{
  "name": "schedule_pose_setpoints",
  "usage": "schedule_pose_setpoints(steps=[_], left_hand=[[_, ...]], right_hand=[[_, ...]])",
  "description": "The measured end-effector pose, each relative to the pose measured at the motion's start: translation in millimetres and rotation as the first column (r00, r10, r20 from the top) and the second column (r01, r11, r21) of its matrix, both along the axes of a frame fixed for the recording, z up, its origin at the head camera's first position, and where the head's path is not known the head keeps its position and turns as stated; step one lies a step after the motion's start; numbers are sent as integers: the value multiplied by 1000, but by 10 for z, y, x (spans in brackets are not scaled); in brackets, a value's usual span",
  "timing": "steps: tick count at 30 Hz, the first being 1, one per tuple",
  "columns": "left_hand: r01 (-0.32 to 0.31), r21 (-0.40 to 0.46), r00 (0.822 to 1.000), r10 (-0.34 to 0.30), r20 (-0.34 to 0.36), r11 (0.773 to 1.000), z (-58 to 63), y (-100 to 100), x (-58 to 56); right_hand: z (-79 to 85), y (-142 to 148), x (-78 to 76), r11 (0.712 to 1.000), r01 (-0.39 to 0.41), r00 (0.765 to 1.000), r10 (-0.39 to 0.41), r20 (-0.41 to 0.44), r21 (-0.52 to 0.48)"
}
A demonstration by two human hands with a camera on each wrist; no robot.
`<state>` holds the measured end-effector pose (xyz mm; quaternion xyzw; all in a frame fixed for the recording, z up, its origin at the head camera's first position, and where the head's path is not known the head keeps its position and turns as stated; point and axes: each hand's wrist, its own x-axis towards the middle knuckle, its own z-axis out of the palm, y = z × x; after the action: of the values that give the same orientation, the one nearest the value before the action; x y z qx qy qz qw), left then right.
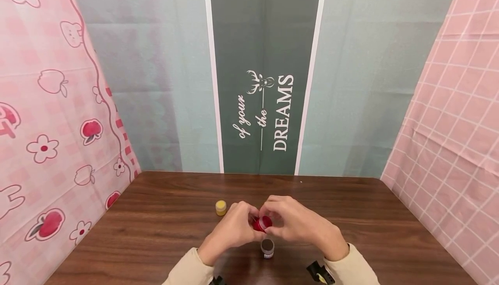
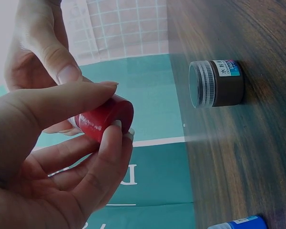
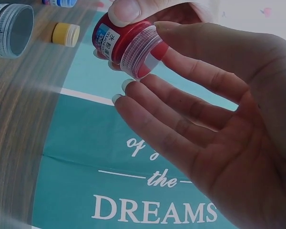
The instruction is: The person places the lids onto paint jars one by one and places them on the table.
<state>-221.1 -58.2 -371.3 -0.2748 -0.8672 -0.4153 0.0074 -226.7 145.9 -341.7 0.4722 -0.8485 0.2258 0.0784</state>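
Held above the table is a small red paint jar [image 1: 262, 224] with a clear ribbed screw lid [image 3: 139, 51]. My left hand [image 1: 235, 225] grips the red body, its thumb on one side and fingertips at the base in the left wrist view. From the other side my right hand [image 1: 298, 221] pinches the lid between thumb and index finger; its other fingers are spread below in the right wrist view. The jar lies tilted on its side, lid toward the right hand. A printed label [image 3: 107, 40] shows on its wall.
A dark brown paint jar [image 1: 267, 248] with a clear lid stands on the wooden table [image 1: 175, 241], just nearer than the hands. A yellow jar [image 1: 221, 207] stands left of them. Part of a blue jar [image 2: 250, 224] shows in the left wrist view. Hanging cloths [image 1: 257, 163] border the table.
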Motion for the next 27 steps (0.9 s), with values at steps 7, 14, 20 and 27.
schedule_pose_setpoints(steps=[7,14,20,27], left_hand=[[-13,-11,1000,13,6,1000,-12,-14,-4],[-7,-5,1000,7,1,1000,4,14,4],[-11,-6,1000,11,-5,1000,-2,11,4],[-15,-6,1000,15,15,1000,-10,17,4]], right_hand=[[-11,-16,-10,1000,-21,1000,21,-3,-7],[-25,14,-3,999,-27,999,26,-26,-21],[-31,6,-5,999,-37,999,36,-31,-28],[-15,6,6,999,-45,998,44,-37,-26]])
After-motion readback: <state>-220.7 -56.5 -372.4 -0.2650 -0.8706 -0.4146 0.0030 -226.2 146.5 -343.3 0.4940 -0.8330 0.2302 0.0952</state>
